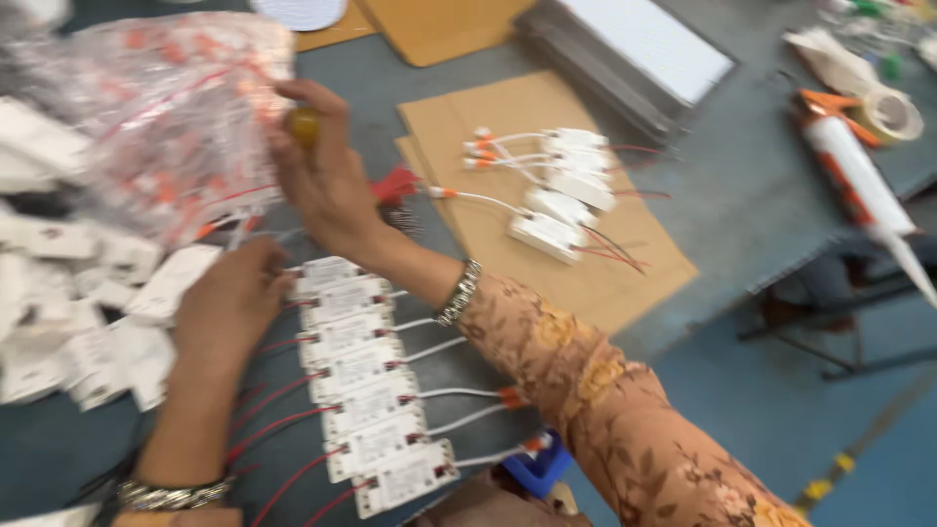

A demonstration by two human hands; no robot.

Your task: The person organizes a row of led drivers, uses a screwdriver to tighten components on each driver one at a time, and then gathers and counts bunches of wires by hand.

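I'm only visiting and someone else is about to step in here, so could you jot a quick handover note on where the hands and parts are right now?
Left hand: rests on the top of the row of white driver modules, holding nothing clearly.
Right hand: raised at the clear bag of parts, gripping a small yellow object.
Done: seven or so modules lined up; another batch lies on the cardboard.
Left: the loose white pile at the left remains unsorted.

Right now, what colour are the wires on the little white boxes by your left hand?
Red wires, seen from the head camera.
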